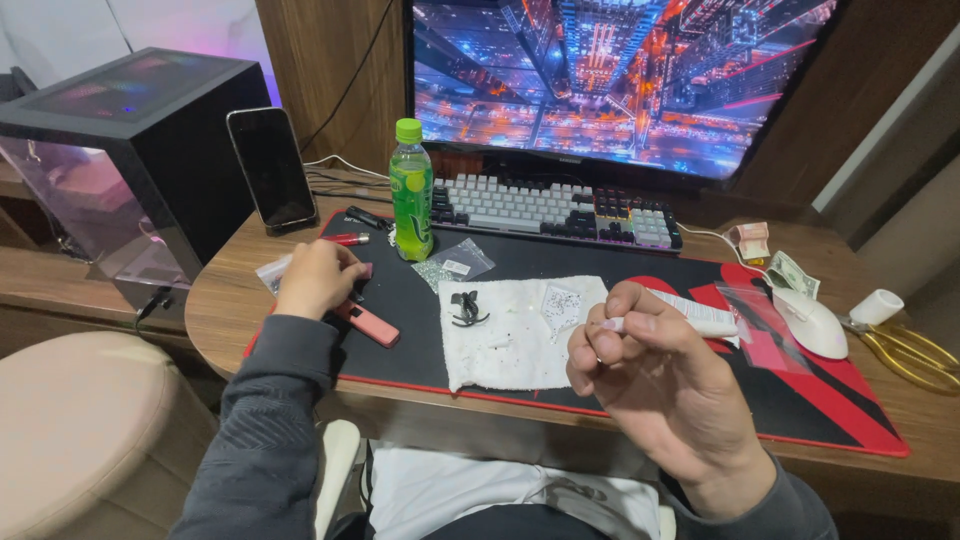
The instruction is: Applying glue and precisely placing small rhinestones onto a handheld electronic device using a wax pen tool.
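Observation:
My left hand (316, 277) rests curled on the left part of the black and red desk mat (640, 400), touching a small clear plastic bag (272, 272) and a pink bar-shaped object (366, 323). My right hand (655, 378) is raised above the mat's front edge, fingers pinched on a thin white pen-like tool (680, 321). A white cloth (520, 335) lies between the hands, with a small black clip-like piece (466, 308) and a patch of tiny beads (560, 302) on it.
A green bottle (412, 190) and a clear bag (456, 264) stand behind the cloth, before a keyboard (555, 210) and monitor (620, 80). A phone (272, 168) leans on a computer case (130, 150). A white mouse (812, 322), banknotes (790, 272) and gold scissors (915, 350) lie at the right.

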